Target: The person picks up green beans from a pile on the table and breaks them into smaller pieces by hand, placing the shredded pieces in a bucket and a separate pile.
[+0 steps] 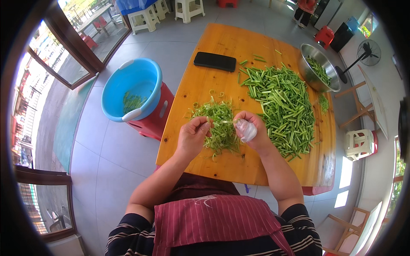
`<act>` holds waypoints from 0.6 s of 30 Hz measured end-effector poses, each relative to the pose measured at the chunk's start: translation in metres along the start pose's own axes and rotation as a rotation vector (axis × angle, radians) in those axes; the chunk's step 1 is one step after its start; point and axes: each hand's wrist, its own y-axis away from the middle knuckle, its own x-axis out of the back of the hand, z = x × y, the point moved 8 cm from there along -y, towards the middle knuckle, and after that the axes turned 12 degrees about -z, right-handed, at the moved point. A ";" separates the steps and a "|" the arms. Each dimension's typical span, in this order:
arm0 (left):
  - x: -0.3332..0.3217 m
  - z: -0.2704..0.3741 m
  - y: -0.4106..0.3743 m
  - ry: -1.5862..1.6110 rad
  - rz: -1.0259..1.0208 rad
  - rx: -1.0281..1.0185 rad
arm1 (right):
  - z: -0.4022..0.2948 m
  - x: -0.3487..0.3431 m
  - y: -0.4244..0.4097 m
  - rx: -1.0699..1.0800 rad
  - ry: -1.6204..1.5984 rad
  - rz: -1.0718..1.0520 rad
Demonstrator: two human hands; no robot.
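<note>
My left hand [193, 132] pinches one end of a thin pale green strip of vegetable peel [227, 121]. At the other end, the fingertips of my right hand [254, 124] hold it too. Clear crumpled plastic [246, 131] wraps the thumb side of that right hand. Beneath both hands lies a loose heap of curled green peelings [221, 140]. Just right of my right hand spreads a large pile of cut green stalks [285, 108] on the wooden table [217, 168]. Whether a stalk is hidden in either grip cannot be made out.
A black phone [215, 61] lies on the table's far left part. At its far right edge stands a steel bowl [306, 76] with cut stalks inside. Left of the table, a blue tub [110, 102] holding green pieces rests on a red stool [153, 123]. Another person [306, 9] stands far off.
</note>
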 end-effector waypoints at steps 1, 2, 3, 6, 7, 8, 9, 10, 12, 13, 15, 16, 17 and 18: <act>0.001 0.001 0.000 -0.023 0.007 0.014 | -0.002 0.001 0.001 0.021 -0.085 0.011; 0.001 -0.001 0.000 -0.060 0.001 0.047 | 0.001 0.006 0.000 0.012 -0.044 0.021; -0.001 -0.002 0.002 -0.144 -0.010 0.081 | 0.002 0.009 -0.001 0.028 0.081 0.034; -0.009 0.012 0.004 -0.458 -0.041 0.029 | 0.004 0.002 -0.009 0.048 0.373 0.020; -0.013 0.023 0.005 -0.602 -0.046 -0.088 | 0.004 -0.001 -0.009 0.010 0.421 0.016; -0.018 0.033 0.008 -0.743 -0.050 -0.208 | 0.005 -0.004 -0.008 -0.029 0.469 0.011; -0.021 0.035 0.009 -0.794 -0.046 -0.254 | 0.006 -0.005 -0.008 -0.066 0.515 0.001; -0.023 0.036 0.011 -0.844 -0.040 -0.299 | 0.006 -0.004 -0.008 -0.100 0.556 0.013; -0.028 0.040 0.013 -0.955 -0.032 -0.366 | 0.005 -0.007 -0.006 -0.111 0.620 -0.014; -0.031 0.041 0.014 -1.016 -0.030 -0.388 | 0.005 -0.007 -0.006 -0.116 0.652 -0.029; -0.034 0.042 0.016 -1.107 -0.031 -0.420 | 0.007 -0.006 -0.005 -0.130 0.669 -0.039; -0.035 0.043 0.016 -1.137 -0.035 -0.431 | 0.008 -0.005 -0.005 -0.137 0.678 -0.044; -0.036 0.043 0.017 -1.168 -0.039 -0.442 | 0.007 -0.006 -0.005 -0.138 0.693 -0.045; -0.037 0.044 0.018 -1.172 -0.035 -0.450 | 0.007 -0.006 -0.006 -0.139 0.707 -0.046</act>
